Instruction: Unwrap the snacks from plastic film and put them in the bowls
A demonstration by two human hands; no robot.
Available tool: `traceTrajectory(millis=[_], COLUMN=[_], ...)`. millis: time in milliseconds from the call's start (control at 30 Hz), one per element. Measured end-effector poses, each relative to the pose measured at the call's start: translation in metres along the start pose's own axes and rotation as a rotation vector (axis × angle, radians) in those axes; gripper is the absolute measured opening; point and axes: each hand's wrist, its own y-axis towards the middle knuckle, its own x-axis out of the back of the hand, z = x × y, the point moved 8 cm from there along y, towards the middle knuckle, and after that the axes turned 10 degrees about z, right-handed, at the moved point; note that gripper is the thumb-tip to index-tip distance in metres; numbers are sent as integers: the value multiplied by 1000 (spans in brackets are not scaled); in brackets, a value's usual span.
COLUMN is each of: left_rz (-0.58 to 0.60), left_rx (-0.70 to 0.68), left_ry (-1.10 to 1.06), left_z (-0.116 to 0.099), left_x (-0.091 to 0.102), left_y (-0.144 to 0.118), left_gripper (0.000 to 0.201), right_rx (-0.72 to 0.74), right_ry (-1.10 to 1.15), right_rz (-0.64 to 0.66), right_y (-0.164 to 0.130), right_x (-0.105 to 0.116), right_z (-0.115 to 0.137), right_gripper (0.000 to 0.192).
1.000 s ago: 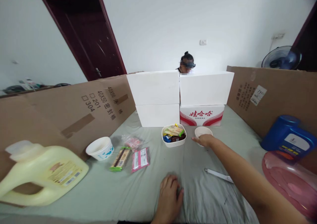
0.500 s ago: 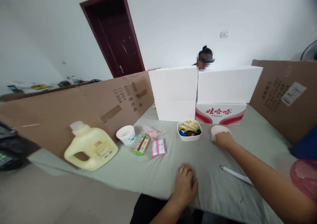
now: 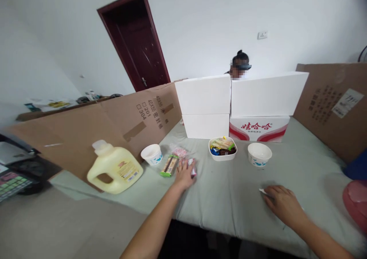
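Two hands are out on our grey-green table cover (image 3: 229,190). Our left hand (image 3: 185,174) reaches forward with its fingers spread flat over a pink snack packet (image 3: 193,167), covering most of it; we cannot tell whether the fingers have closed on it. Just beside that hand, to its left, lies a green-edged snack bar (image 3: 169,165), and beyond it a crinkled clear packet (image 3: 179,152). Our right hand (image 3: 282,203) rests palm down, loosely curled, nearer to us, on top of a thin white strip (image 3: 262,191) whose end shows at the fingertips; whether it grips the strip we cannot tell. Farther out, a white bowl of wrapped sweets (image 3: 223,149) stands between a paper cup with blue marks (image 3: 152,154) on the left and a second, like cup (image 3: 259,154) on the right, all apart from both hands. A pale yellow jug (image 3: 116,169) lies at the left edge by a long cardboard wall (image 3: 94,129). White boxes (image 3: 237,98) are stacked at the far end, with another person's head (image 3: 240,63) showing behind them.
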Motion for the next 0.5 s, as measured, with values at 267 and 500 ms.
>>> traceTrajectory(millis=[267, 500], left_rz=[-75, 447], left_rx=[-193, -69], left_ry=[-962, -1437], left_z=[0, -93], left_x=[15, -71], left_y=[-5, -34], left_gripper=[48, 48], right_rx=[49, 40], right_ry=[6, -11], right_rz=[-193, -162], right_y=[-25, -28], right_x=[-19, -15], right_z=[-22, -14], right_gripper=[31, 32])
